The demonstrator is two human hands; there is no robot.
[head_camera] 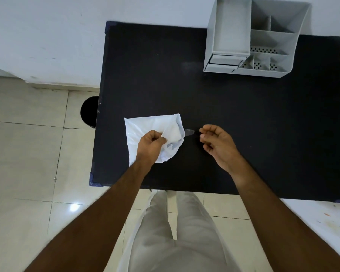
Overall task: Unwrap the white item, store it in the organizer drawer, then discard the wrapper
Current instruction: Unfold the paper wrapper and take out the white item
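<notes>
The wrapper (145,127), a white plastic sheet, lies on the near left part of the black bench (243,118), and the white item seems to be still inside it, though its outline is hard to make out. Further left, a dark bin (89,111) stands on the floor, just beside the bench edge. The left hand (152,143) pinches a fold of the wrapper between thumb and fingers. A small strip of tape (189,132) pokes out at the wrapper's right edge. The right hand (217,143) hovers near it, loosely curled and holding nothing. At the far right the grey organizer (234,26) waits, its small drawer (225,60) looking closed. Judging by this, unwrapping is under way; storing and discarding remain.
</notes>
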